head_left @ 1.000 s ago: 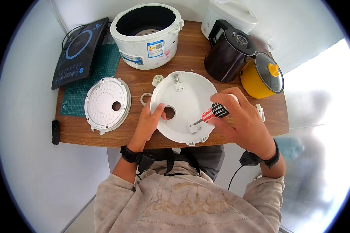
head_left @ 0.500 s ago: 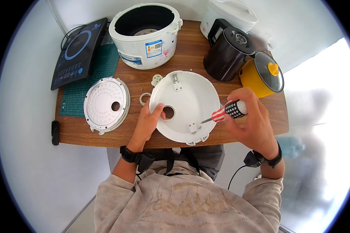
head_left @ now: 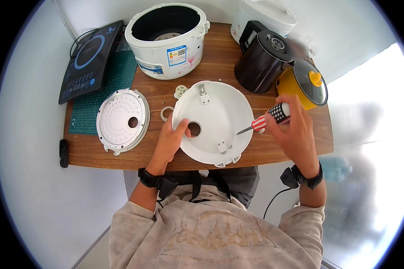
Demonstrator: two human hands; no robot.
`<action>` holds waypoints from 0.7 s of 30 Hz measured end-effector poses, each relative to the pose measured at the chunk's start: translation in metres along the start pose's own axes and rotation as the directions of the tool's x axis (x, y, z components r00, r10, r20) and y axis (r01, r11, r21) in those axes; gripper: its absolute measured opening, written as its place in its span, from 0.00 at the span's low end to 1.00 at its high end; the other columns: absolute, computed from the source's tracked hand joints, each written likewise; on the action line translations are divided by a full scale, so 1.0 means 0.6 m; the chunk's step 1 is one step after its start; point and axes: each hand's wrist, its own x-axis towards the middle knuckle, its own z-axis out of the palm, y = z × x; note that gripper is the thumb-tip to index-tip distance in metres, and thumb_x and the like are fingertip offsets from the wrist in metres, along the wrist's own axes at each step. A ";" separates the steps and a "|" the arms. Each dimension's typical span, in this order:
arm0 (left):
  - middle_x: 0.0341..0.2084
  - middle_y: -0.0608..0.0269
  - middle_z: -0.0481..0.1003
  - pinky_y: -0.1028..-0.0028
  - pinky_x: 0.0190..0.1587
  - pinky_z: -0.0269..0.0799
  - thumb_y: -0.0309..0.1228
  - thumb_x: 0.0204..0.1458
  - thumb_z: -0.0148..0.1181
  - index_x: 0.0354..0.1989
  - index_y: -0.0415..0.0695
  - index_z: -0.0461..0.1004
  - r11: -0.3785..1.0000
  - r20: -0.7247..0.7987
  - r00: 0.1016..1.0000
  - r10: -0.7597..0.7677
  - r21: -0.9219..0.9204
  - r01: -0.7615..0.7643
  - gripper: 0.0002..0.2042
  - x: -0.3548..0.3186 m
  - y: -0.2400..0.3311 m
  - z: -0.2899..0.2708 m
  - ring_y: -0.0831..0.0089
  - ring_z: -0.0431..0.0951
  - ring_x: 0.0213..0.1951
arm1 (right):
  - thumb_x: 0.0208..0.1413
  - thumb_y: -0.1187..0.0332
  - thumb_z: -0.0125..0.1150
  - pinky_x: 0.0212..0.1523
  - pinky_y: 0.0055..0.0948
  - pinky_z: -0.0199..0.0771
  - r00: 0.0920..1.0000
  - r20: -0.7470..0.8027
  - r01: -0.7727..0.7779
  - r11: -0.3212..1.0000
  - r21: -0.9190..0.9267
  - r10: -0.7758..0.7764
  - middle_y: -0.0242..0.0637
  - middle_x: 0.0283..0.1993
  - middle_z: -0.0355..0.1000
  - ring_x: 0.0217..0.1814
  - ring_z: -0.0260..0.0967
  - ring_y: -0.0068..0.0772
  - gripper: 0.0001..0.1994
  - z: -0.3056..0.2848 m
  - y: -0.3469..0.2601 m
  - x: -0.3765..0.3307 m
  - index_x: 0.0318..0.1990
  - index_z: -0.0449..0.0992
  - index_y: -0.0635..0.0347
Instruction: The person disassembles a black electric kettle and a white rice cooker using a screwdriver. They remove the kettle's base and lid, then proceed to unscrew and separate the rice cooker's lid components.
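A round white plastic rice cooker lid cover (head_left: 226, 107) lies inside up at the table's front. My left hand (head_left: 166, 141) grips its left rim, thumb inside beside the round hole. A screwdriver (head_left: 260, 124) with a striped and starred handle is in my right hand (head_left: 297, 132), its shaft slanting down over the cover's right inner side. Whether the tip touches the plastic I cannot tell. Near the cover's lower edge sits a small white bracket (head_left: 222, 146) with a small screw-like piece (head_left: 230, 146) beside it. Another bracket with a metal part (head_left: 204, 95) is near the upper edge.
Left lies a perforated metal inner lid (head_left: 116, 115). A white ring (head_left: 166, 108) and a round slotted piece (head_left: 181, 91) sit by the cover. Behind stand a rice cooker body (head_left: 166, 58), dark kettle (head_left: 260, 67), yellow pot (head_left: 296, 93) and induction cooker (head_left: 87, 58) over a green mat (head_left: 83, 121).
The screwdriver's tip has moved from beside the lower bracket up and to the right, with my right hand. My left hand and the lid cover have stayed in place.
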 end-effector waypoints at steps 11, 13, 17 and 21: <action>0.36 0.58 0.80 0.76 0.34 0.80 0.35 0.67 0.51 0.60 0.39 0.64 0.978 -0.003 0.995 -0.096 -0.184 0.094 0.18 -0.005 0.020 0.009 0.76 0.82 0.37 | 0.59 0.65 0.68 0.31 0.25 0.71 0.967 -0.045 -0.239 0.953 0.185 0.252 0.34 0.29 0.71 0.29 0.71 0.22 0.16 -0.003 0.064 0.018 0.47 0.68 0.59; 0.44 0.59 0.78 0.75 0.39 0.81 0.36 0.67 0.50 0.65 0.41 0.61 0.986 0.076 0.992 -0.103 -0.122 0.112 0.21 -0.006 0.023 0.000 0.75 0.81 0.42 | 0.60 0.65 0.68 0.31 0.24 0.73 0.966 -0.053 -0.236 0.951 0.199 0.251 0.34 0.30 0.72 0.29 0.72 0.21 0.15 0.000 0.071 0.020 0.47 0.68 0.60; 0.50 0.59 0.76 0.75 0.40 0.81 0.36 0.67 0.50 0.68 0.41 0.59 0.991 0.093 0.991 -0.100 -0.077 0.107 0.23 -0.007 0.025 -0.007 0.74 0.81 0.45 | 0.60 0.67 0.67 0.31 0.22 0.78 0.961 -0.031 -0.245 0.904 0.349 0.273 0.33 0.30 0.72 0.32 0.76 0.19 0.15 0.008 0.071 0.024 0.47 0.68 0.61; 0.50 0.56 0.76 0.76 0.37 0.81 0.39 0.67 0.50 0.69 0.40 0.58 0.995 0.019 0.997 -0.081 0.059 0.080 0.26 -0.013 0.045 -0.005 0.73 0.81 0.44 | 0.61 0.69 0.66 0.33 0.22 0.83 0.965 -0.025 -0.230 0.889 0.397 0.260 0.32 0.31 0.72 0.34 0.77 0.19 0.14 0.014 0.073 0.025 0.48 0.67 0.62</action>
